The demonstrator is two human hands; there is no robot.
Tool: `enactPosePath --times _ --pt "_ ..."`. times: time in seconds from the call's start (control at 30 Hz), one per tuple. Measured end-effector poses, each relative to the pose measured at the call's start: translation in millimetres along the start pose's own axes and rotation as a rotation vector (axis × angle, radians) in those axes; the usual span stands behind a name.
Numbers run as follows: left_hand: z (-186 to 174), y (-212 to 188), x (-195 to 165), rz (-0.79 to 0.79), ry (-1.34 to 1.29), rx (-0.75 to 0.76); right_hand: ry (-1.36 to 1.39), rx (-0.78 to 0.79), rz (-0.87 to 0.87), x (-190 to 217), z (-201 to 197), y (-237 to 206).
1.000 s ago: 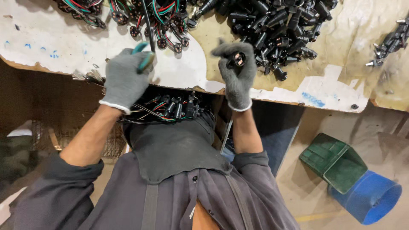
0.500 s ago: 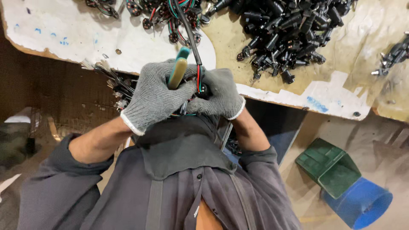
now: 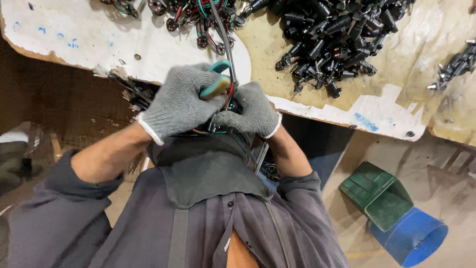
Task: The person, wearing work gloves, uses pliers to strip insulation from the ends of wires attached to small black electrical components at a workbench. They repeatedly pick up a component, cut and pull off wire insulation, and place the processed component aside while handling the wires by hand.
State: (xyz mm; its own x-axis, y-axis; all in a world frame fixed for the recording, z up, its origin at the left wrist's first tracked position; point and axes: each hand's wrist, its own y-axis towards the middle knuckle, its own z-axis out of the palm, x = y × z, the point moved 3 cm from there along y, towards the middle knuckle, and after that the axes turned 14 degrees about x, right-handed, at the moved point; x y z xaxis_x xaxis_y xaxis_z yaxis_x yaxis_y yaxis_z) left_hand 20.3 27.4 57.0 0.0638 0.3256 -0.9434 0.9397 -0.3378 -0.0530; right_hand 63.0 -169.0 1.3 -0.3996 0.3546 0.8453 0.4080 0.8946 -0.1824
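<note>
Both my hands wear grey knit gloves and meet close to my chest, just below the worn white table edge [image 3: 317, 111]. My left hand [image 3: 181, 101] grips a tool with teal and tan handles [image 3: 215, 84]. My right hand [image 3: 250, 113] is closed around a bundle of red, green and black wires [image 3: 225, 49] that runs up onto the table. The tool's tip is hidden between the two gloves.
A heap of black connectors [image 3: 332, 34] covers the table's upper right. Wired round pieces [image 3: 193, 17] lie at the top middle, and more connectors [image 3: 453, 67] at the far right. On the floor stand a green lid [image 3: 379, 193] and a blue bin [image 3: 411, 238].
My right hand left the black connector pile and came down to my chest. My left hand brought the tool in beside it, and both now close on the wires.
</note>
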Motion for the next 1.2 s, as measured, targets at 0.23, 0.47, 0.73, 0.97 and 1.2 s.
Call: enactPosePath --times 0.23,0.47,0.73,0.97,1.2 --pt "8 -39 9 0.217 -0.077 -0.385 -0.156 -0.119 -0.043 18 10 -3" --pt "76 -67 2 0.705 0.235 0.089 -0.531 0.113 -0.153 46 19 6" --pt "23 51 34 0.114 0.500 -0.143 -0.519 0.139 -0.320 56 37 14" --pt "31 43 77 -0.214 0.534 -0.128 -0.400 -0.183 0.069 30 -34 -6" --pt "8 -7 72 -0.223 0.910 -0.270 -1.181 -0.402 0.088 -6 -108 65"
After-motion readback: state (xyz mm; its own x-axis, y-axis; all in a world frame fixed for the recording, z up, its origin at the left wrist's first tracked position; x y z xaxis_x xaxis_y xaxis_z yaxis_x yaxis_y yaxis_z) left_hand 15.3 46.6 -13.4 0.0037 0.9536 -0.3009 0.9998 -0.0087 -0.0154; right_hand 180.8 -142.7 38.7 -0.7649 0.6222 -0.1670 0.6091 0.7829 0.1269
